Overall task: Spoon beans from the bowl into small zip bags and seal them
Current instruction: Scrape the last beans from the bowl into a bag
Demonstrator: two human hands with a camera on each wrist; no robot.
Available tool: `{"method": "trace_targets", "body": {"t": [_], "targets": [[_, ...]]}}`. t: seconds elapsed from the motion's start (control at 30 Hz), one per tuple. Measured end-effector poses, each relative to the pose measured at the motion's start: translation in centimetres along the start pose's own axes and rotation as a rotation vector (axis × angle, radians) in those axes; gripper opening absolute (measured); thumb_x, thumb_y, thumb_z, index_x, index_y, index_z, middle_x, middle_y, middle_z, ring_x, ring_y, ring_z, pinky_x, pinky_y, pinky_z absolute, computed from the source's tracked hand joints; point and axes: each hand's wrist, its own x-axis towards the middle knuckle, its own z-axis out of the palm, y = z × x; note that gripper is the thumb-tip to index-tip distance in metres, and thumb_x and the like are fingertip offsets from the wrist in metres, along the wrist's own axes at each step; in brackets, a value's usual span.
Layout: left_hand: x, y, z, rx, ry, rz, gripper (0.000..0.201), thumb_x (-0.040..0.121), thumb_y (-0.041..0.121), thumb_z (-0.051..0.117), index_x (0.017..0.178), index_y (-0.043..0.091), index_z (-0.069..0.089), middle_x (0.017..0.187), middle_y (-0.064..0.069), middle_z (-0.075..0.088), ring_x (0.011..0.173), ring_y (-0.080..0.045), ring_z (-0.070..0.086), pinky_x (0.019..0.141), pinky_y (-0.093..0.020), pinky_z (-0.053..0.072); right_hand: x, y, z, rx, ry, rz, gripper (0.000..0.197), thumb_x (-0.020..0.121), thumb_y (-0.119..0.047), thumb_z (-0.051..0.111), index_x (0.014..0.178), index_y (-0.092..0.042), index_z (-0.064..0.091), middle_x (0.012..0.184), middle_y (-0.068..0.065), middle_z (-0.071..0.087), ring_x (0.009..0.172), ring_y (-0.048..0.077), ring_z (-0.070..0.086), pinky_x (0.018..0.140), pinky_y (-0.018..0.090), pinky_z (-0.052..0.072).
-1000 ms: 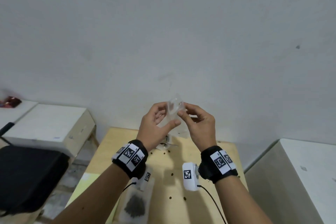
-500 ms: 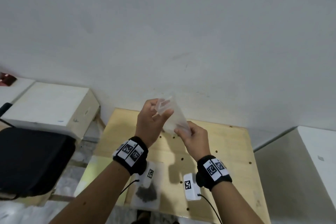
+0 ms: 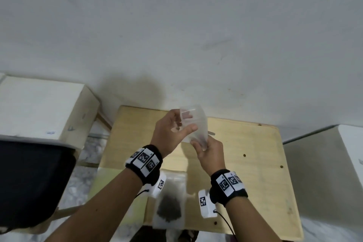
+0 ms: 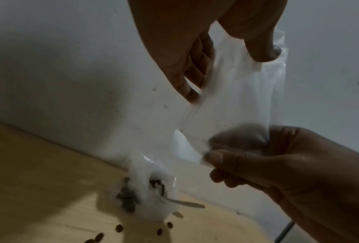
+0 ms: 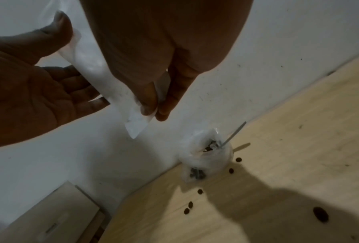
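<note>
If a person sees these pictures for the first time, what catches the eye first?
Two hands raised above the wooden table hold an empty clear zip bag: the left hand holds its upper part, the right hand pinches its lower end. Near the table's front edge lies a filled bag of dark beans.

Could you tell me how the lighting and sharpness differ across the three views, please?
Head view: evenly lit, and the clear empty zip bag is soft-edged. Left wrist view: dim, both hands dark against the wall, the bag smeared. Right wrist view: a broad shadow falls across the pale wooden table.
</note>
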Motion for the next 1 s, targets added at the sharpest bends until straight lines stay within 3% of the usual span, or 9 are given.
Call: {"method": "trace_targets", "body": {"t": [0.13,0.2,0.4,0.47,0.57,0.7,0.77,0.87,1.0], "targets": [[0.6,-2.2,-0.2,0.011,-0.070,-0.064,0.053,0.080,0.046,0.084,0.118,0.016,0.065,0.118,0.012,0.076,0.110,-0.008,0.073,0.096,-0.045,0.061,0.1,1.1,1.7,-0.044,-0.018,0.003,0.010,0.090,-0.014,0.077,0.094,-0.006,0.073,0.075,0.001,0.071,0.065,0.018,0.063,0.060,0.021,0.044],[0.9,-3.3,-0.3,0.004,-0.108,-0.124,0.049,0.083,0.036,0.086,0.120,0.013,0.063,0.121,0.013,0.075,0.112,-0.006,0.072,0.099,-0.044,0.059,0.1,1.8,2.4,-0.046,-0.040,0.024,0.009,0.091,-0.013,0.076,0.096,-0.007,0.073,0.074,-0.002,0.069,0.066,0.017,0.063,0.060,0.015,0.043],[1.1,-7.4,-0.2,0.012,-0.147,-0.278,0.044,0.082,0.037,0.086,0.121,0.028,0.067,0.124,0.019,0.073,0.116,-0.003,0.068,0.102,-0.043,0.056,-0.6,4.2,4.2,-0.063,-0.166,0.141,0.018,0.092,-0.012,0.075,0.107,-0.002,0.073,0.080,-0.005,0.065,0.072,0.015,0.059,0.061,0.002,0.040],[1.0,-8.7,-0.1,0.036,-0.119,-0.311,0.041,0.081,0.038,0.088,0.116,0.033,0.067,0.118,0.019,0.075,0.115,-0.004,0.068,0.099,-0.037,0.055,-0.7,5.3,4.9,-0.030,-0.203,0.229,0.028,0.091,-0.013,0.077,0.116,-0.003,0.073,0.088,-0.004,0.068,0.079,0.015,0.062,0.063,0.000,0.040],[1.5,-10.1,0.4,0.086,-0.073,-0.329,0.039,0.080,0.038,0.088,0.112,0.033,0.066,0.114,0.018,0.074,0.107,0.000,0.068,0.094,-0.029,0.057,-0.5,6.5,5.9,0.000,-0.209,0.316,0.035,0.089,-0.022,0.080,0.120,-0.008,0.072,0.098,0.005,0.075,0.084,0.016,0.064,0.065,0.010,0.041],[2.6,-11.8,1.4,0.106,-0.046,-0.332,0.049,0.078,0.043,0.090,0.116,0.023,0.067,0.116,0.012,0.074,0.110,-0.007,0.069,0.101,-0.033,0.056,0.1,8.0,6.5,0.030,-0.160,0.385,0.021,0.086,-0.025,0.081,0.103,-0.015,0.076,0.091,0.002,0.076,0.080,0.020,0.069,0.073,0.026,0.052],[3.3,-12.5,1.9,0.134,-0.029,-0.320,0.054,0.077,0.046,0.089,0.117,0.019,0.065,0.117,0.009,0.072,0.112,-0.011,0.068,0.104,-0.034,0.055,0.3,8.4,6.3,0.074,-0.118,0.414,0.012,0.084,-0.024,0.084,0.090,-0.022,0.074,0.084,-0.002,0.076,0.077,0.016,0.071,0.074,0.025,0.056],[4.5,-13.4,2.6,0.191,0.021,-0.264,0.056,0.077,0.049,0.088,0.115,0.014,0.065,0.122,0.015,0.062,0.113,-0.013,0.063,0.103,-0.037,0.055,0.6,9.2,5.4,0.126,-0.033,0.419,0.021,0.083,-0.013,0.084,0.081,-0.029,0.070,0.079,-0.008,0.074,0.072,0.001,0.068,0.075,0.017,0.054],[5.7,-14.7,3.2,0.241,0.070,-0.277,0.062,0.073,0.060,0.086,0.115,0.018,0.068,0.139,0.015,0.051,0.132,-0.012,0.052,0.103,-0.033,0.052,1.8,9.8,4.1,0.204,0.072,0.475,0.016,0.084,-0.010,0.082,0.090,-0.021,0.072,0.085,-0.003,0.076,0.078,0.008,0.071,0.084,0.025,0.059]]}}
